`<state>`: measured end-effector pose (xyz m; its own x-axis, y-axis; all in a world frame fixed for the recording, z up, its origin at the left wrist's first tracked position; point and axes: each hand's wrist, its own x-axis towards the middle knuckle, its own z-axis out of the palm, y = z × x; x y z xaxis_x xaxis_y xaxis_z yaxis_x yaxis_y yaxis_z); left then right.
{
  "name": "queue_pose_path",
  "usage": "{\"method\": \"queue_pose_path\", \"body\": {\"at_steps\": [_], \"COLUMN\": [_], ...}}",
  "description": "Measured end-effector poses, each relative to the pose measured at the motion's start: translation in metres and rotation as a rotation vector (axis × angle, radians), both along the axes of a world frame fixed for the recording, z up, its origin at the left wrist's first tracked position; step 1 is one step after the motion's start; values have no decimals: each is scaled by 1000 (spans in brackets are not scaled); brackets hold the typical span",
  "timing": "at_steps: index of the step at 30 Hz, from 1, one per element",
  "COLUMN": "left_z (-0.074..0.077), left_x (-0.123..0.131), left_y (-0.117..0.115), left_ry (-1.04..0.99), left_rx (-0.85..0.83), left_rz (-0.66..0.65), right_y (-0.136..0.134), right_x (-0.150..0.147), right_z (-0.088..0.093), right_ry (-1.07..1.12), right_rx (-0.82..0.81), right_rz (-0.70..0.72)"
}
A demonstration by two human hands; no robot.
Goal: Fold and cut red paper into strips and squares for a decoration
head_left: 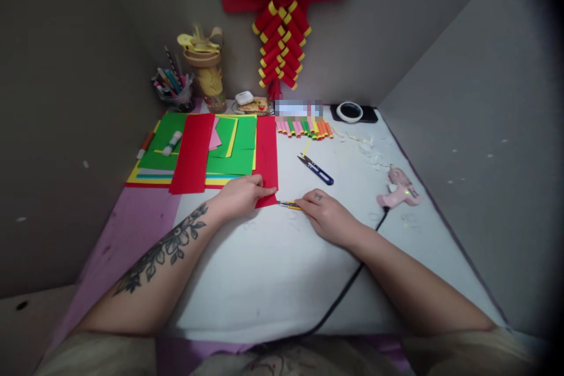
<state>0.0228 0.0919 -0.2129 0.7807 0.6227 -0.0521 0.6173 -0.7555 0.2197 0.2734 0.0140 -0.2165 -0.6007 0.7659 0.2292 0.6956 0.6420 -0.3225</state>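
My left hand (240, 197) presses on the lower end of a red paper strip (267, 153), index finger stretched towards its right edge and the other fingers curled. Pinched in my right hand (331, 215) is a yellow craft knife (291, 205), its blade tip at the strip's lower right corner. Whether the blade touches the paper I cannot tell. Beyond the right hand lie blue-handled thread snips (316, 169). To the left, a second red strip (194, 153) rests across stacked green sheets (231, 161).
A pink glue gun (399, 188) lies at the right, its black cable (341, 295) running under my right forearm. Small rolled paper tubes (304, 129) line the back. Tape (350, 112), a pen cup (174, 97) and a yellow tumbler (210, 79) stand near the walls.
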Motion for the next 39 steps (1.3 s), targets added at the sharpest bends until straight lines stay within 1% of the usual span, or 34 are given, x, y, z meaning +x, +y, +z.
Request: {"method": "queue_pose_path", "body": {"at_steps": [6, 12, 25, 29, 39], "left_z": [-2, -1, 0, 0, 1], "left_x": [-1, 0, 1, 1, 1], "left_y": [1, 0, 0, 0, 1], "left_ry": [-10, 0, -3, -7, -9], "left_rx": [0, 9, -18, -24, -24], "left_rz": [-1, 2, 24, 23, 19], "right_y": [-3, -2, -6, -6, -9], "right_x": [2, -4, -5, -9, -11], "right_z": [1, 1, 3, 3, 3], "right_ry": [-9, -30, -43, -60, -65], "right_rx": [23, 57, 14, 20, 27], "right_rz": [0, -8, -6, -28, -20]}}
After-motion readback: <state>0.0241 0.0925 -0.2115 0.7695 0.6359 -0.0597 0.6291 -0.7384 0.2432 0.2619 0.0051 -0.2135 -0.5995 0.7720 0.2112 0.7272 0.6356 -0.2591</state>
